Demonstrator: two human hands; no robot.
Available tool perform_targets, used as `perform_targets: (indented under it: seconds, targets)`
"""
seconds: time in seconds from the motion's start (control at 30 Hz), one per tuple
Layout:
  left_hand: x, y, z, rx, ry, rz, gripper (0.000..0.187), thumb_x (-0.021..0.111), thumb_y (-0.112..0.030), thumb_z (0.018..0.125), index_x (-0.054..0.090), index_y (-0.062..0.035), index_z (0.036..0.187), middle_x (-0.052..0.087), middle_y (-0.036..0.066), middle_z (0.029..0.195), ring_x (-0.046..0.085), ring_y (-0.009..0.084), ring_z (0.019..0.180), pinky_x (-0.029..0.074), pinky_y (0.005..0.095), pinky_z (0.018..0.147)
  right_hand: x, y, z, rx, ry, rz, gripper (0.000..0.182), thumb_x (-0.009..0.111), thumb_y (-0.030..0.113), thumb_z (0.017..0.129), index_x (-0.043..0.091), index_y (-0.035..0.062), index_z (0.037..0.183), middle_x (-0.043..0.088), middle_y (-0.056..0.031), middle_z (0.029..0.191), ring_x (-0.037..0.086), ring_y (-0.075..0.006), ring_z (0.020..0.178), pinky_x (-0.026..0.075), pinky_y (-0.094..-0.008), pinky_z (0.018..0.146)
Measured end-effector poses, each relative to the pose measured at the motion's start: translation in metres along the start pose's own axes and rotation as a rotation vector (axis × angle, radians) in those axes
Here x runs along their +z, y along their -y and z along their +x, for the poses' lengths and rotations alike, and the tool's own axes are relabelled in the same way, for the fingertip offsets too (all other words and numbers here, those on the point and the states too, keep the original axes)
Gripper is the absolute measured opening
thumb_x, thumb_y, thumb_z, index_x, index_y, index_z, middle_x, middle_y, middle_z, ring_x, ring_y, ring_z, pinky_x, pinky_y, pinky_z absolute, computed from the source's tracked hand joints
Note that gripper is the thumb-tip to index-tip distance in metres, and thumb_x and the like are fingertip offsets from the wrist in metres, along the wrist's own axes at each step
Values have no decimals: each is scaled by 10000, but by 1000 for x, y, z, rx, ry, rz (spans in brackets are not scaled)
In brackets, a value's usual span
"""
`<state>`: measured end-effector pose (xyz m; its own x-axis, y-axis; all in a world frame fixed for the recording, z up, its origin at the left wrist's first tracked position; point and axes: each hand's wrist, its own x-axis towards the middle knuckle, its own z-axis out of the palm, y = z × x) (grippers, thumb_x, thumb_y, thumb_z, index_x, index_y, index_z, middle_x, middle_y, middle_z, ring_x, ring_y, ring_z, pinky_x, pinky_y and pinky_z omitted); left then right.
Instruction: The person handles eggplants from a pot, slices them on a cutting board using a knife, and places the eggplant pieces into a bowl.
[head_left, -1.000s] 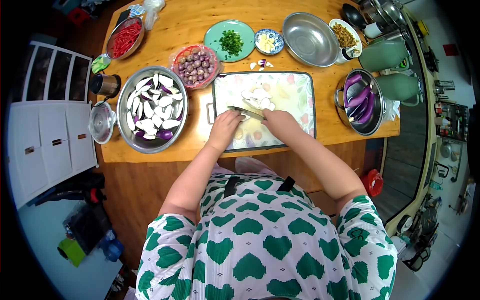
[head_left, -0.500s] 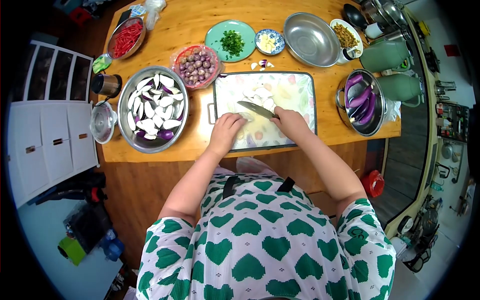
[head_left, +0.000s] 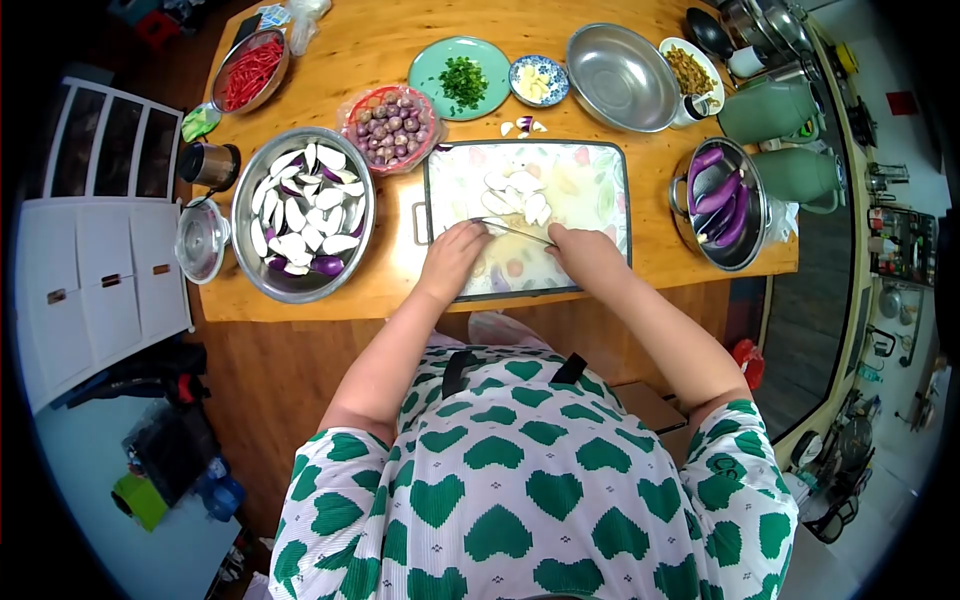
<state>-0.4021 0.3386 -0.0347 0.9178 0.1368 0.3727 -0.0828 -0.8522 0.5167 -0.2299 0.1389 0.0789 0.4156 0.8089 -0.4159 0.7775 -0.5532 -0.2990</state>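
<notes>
A kitchen knife [head_left: 520, 232] lies across the cutting board [head_left: 590, 200], its handle gripped by my right hand [head_left: 590, 254]. The blade is seen nearly edge-on and points left toward the fingertips of my left hand [head_left: 456, 258]. Those fingers are curled down on the board over a piece of eggplant [head_left: 479, 222], mostly hidden, with a bit of dark purple showing. Just beyond the blade sit several white cut eggplant pieces [head_left: 515, 190]. To the left, a large steel bowl [head_left: 241, 235] holds many white and purple eggplant chunks [head_left: 318, 215].
Whole eggplants [head_left: 722, 210] fill a steel pot at right. Behind the board are a basket of shallots [head_left: 392, 130], a green plate [head_left: 425, 65] with chopped greens, a small garlic dish [head_left: 538, 82] and a steel basin [head_left: 622, 80]. Red chilies [head_left: 252, 75] sit far left.
The knife has turned from showing its flat side to nearly edge-on, and its tip has come closer to my left fingertips. My right hand has rolled slightly.
</notes>
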Motion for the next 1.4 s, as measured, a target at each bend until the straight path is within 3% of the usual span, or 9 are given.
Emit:
perform_targets:
  seconds: [0.2,0.5,0.67,1.17,1.4]
  targets:
    - [3,2,-1,5,-5,-41,324,708,-13,758,721,-57,1079,681,93,1102,648,310,1077,547,403,954,37,18,48,-111,-95,97,162,622,194,986,610,33,1008,717,-199,825,723,-402,821,563,-492,737]
    - [-9,-15,-6,-187,40,-65,377,718,-30,860,680,-102,1228,647,85,1219,606,323,1078,507,431,971,28,-5,39,13,-30,103,202,661,238,970,634,45,1025,735,-203,879,724,-396,875,562,-499,792]
    - [-9,-4,-3,-103,12,31,293,740,-69,835,738,-118,1124,682,57,1137,625,291,1020,533,408,912,17,-16,28,102,-44,209,238,681,263,972,628,41,1039,730,-220,890,709,-421,889,551,-507,810]
    - [-3,4,4,-34,-52,-33,280,796,-100,835,747,-73,1109,692,74,1067,643,292,1023,539,398,913,12,15,18,43,15,79,204,651,218,990,603,27,1042,726,-218,862,721,-413,871,565,-506,774]
    - [-5,-6,-9,-110,-37,-105,306,768,-47,840,761,-121,1137,653,91,1226,583,316,1066,526,414,928,41,35,65,0,-6,167,191,654,206,981,612,32,1047,730,-216,880,719,-418,881,565,-504,783]
